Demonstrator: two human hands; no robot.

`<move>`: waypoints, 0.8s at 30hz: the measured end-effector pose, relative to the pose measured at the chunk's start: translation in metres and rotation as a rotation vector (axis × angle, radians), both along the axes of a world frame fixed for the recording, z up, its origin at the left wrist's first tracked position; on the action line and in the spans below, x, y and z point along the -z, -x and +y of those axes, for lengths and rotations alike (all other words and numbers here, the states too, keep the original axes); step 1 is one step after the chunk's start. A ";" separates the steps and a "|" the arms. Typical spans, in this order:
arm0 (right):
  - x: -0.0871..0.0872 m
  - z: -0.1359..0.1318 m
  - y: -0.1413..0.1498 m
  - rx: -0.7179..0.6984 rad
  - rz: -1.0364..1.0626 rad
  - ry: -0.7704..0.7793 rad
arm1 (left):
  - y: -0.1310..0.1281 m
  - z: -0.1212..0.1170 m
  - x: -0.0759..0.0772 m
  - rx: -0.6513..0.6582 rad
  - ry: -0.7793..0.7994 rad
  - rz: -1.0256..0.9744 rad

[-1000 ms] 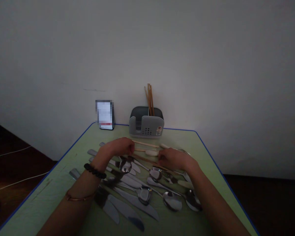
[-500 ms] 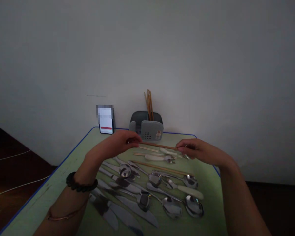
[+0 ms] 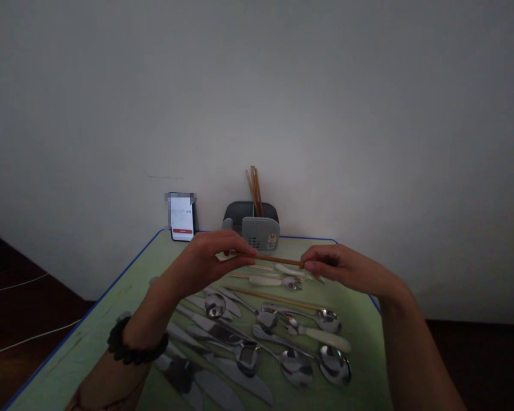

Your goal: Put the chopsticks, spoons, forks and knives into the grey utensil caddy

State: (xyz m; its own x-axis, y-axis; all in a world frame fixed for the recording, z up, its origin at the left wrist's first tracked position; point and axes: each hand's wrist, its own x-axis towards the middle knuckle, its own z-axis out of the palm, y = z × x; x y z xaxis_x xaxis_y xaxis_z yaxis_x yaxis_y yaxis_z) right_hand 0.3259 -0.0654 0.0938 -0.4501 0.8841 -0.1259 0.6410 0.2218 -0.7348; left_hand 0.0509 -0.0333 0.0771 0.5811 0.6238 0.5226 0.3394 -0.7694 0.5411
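"Chopstick (image 3: 279, 260) up, level across the middle, over the far part of the bench (image 3: 342, 394)! Who has it?"

"Both! Left hand (image 3: 214, 254) pinches one end, fingertips together on the wood; right hand (image 3: 342, 264) has its grip closed on the other."

"What's in the way?"

"Left hand again, covering the lower left of the grey holder (image 3: 261, 233). More chopsticks (image 3: 256, 191) lean upright in there. Below the hands it's crowded: pale-handled forks (image 3: 328, 338), a loose chopstick lying crosswise, spoons (image 3: 334, 364) to the right, knives (image 3: 240, 379) fanned out on the near left, the left forearm crossing over some handles."

"Any writing?"

"Phone (image 3: 182, 220) stands at the back left, lit, with a red bar low on its screen; the top is pixelated and the text too small to read. Holder wears a small sticker (image 3: 272, 240), reddish and white, illegible from here."

"And the setting?"

"Green top, blue edging, scuffs on the left, pushed up by a plain grey wall (image 3: 368, 114) with one thin scratch. Dark floor either side, white cables (image 3: 34, 338) trailing on the left."
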 end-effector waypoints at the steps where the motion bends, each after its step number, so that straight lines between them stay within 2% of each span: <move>1: -0.001 0.000 0.000 0.006 0.000 -0.003 | 0.000 0.000 0.000 0.011 -0.019 -0.013; 5: 0.003 0.002 -0.001 -0.029 0.052 -0.012 | 0.000 -0.001 -0.001 0.006 -0.078 -0.131; 8: 0.007 0.003 0.006 -0.089 0.117 0.044 | 0.001 -0.002 -0.002 0.017 -0.066 -0.279; 11: 0.010 0.002 0.016 -0.150 0.114 0.120 | 0.002 -0.002 -0.001 0.038 -0.028 -0.341; 14: 0.010 0.001 0.021 -0.177 0.085 0.111 | 0.005 -0.001 -0.002 0.009 -0.025 -0.287; 19: 0.010 0.000 0.020 -0.142 0.058 -0.037 | 0.005 0.002 -0.001 -0.019 -0.024 -0.062; 24: 0.011 0.001 0.016 -0.118 0.059 -0.114 | 0.005 0.004 0.002 -0.016 -0.031 0.024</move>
State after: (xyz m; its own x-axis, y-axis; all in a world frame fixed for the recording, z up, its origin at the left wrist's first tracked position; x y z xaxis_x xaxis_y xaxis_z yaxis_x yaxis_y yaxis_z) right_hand 0.3099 -0.0647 0.0829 -0.5555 0.8315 0.0025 0.5617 0.3775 -0.7362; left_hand 0.0460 -0.0291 0.0756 0.5837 0.6170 0.5278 0.3641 -0.7799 0.5091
